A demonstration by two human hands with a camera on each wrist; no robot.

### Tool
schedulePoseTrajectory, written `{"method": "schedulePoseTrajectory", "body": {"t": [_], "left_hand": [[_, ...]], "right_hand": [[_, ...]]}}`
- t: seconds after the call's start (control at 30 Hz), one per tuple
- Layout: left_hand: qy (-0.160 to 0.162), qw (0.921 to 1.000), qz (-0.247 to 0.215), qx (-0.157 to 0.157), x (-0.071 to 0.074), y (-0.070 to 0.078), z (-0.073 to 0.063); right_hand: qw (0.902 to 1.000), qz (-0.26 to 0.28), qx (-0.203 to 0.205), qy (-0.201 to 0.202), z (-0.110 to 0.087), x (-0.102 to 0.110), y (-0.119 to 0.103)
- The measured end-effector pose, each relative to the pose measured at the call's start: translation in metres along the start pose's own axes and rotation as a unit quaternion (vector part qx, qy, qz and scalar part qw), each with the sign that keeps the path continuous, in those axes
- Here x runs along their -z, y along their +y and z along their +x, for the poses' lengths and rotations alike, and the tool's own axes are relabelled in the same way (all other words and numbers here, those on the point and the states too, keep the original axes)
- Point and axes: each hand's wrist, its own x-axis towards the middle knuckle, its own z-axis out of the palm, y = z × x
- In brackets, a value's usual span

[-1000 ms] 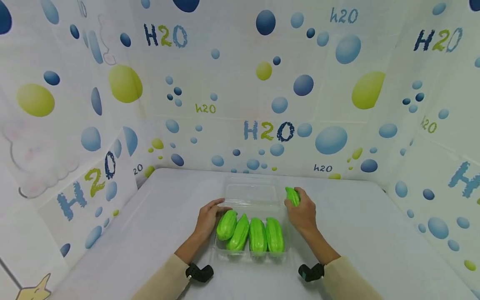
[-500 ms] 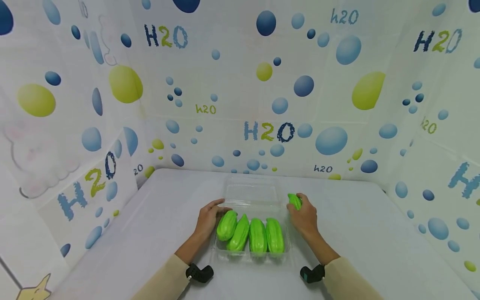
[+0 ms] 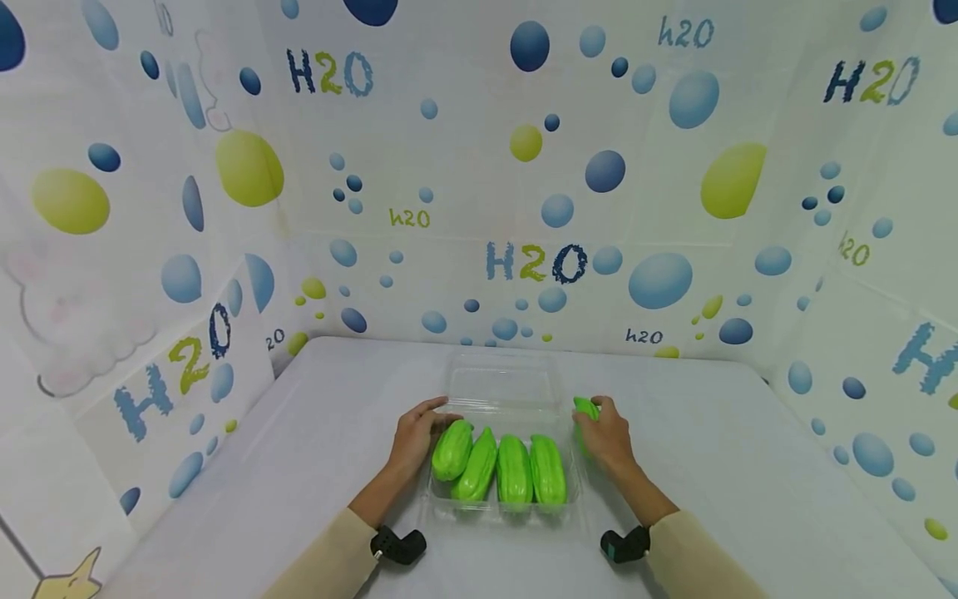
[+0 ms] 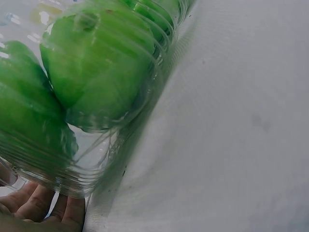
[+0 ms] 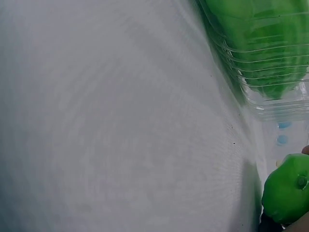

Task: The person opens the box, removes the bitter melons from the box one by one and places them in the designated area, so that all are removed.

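Observation:
A clear plastic clamshell container (image 3: 573, 478) stands on the table with its lid (image 3: 503, 384) folded back. Several green ribbed gourd-shaped vegetables (image 3: 515, 470) lie side by side in it, the leftmost one (image 3: 452, 451) slightly tilted. My left hand (image 3: 412, 437) holds the container's back left corner; in the left wrist view its fingers (image 4: 38, 200) are against the outer wall. To the right of the container, my right hand (image 3: 608, 433) grips another green gourd-shaped vegetable (image 3: 586, 406), whose stem end (image 5: 294, 186) shows in the right wrist view. My palm hides part of it.
A white-covered table (image 3: 696, 449) extends around the container on both sides. Printed sheets with blue and green dots (image 3: 662, 280) stand close behind the table and along its sides. A black wrist device (image 3: 399, 545) sits on each forearm.
My right hand has moved toward me with its green vegetable, from the container's back right corner to along its right side. My left hand and the container have stayed in place.

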Motion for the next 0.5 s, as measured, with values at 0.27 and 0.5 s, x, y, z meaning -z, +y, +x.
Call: {"method": "schedulePoseTrajectory", "body": {"t": [0.27, 0.5], "left_hand": [[-0.007, 1.0, 0.003, 0.003, 0.0, 0.016, -0.008], [0.004, 1.0, 0.0, 0.002, -0.001, -0.004, 0.002]], "right_hand": [[0.9997, -0.019, 0.003, -0.014, 0.001, -0.001, 0.003], [0.9996, -0.023, 0.009, -0.017, 0.0, -0.001, 0.003]]}}
